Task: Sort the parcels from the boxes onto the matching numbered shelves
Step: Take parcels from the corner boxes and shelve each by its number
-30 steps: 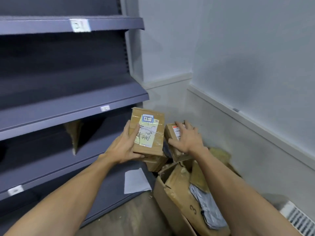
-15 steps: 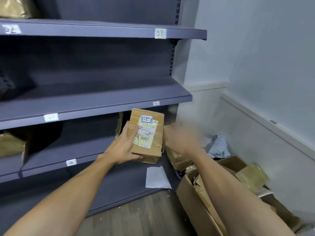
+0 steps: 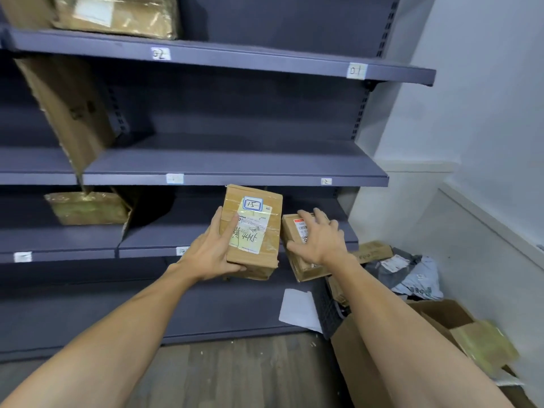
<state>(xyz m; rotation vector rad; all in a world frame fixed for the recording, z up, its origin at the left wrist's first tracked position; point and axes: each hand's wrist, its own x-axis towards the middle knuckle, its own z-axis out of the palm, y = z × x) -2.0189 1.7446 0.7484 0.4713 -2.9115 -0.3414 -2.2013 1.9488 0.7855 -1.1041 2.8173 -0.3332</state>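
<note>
Mid-sort at shelves.
Gripping parcel 15 in left hand, small parcel in right hand; few shelved, more left in box right of shelves.

A tall parcel of taped brown cardboard, its white label handwritten "15" in a blue frame, is held upright by the left hand in front of the grey shelves. Just beside it on the right, a small parcel with a red-topped sticker sits tilted in the right hand.
</note>
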